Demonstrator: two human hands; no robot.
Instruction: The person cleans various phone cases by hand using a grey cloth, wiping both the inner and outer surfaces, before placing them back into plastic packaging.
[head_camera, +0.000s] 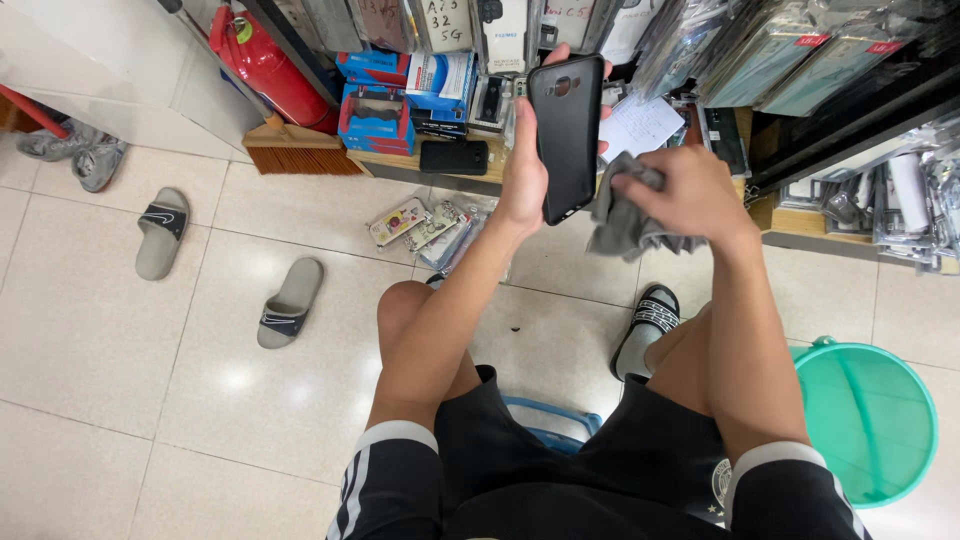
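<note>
A pale tiled floor (120, 400) is seen from above, with low shelves (440, 165) of packaged phone cases and boxes along the top of the view. A teal bucket (870, 420) is set on the floor at the lower right, well apart from both hands, and a red fire extinguisher (265, 60) is leaned at the upper left. Two grey slippers (290, 303) are left lying on the tiles to the left.

A black phone case (567, 135) is held up above the knees, in front of the shelves. Its long axis is stood nearly upright, tilted slightly, with the camera cut-out at the top. The left hand (522, 175) is clamped on the case's left edge and lower half, fingers wrapped behind it.

A grey cloth (622, 215) is bunched in the right hand (690, 195), whose fingers are closed around it. The cloth is placed just to the right of the case, touching or nearly touching its lower right edge; actual contact cannot be told for certain. The case therefore lies directly leftward of the right hand, and that hand is the nearer free one to its exposed face.
</note>
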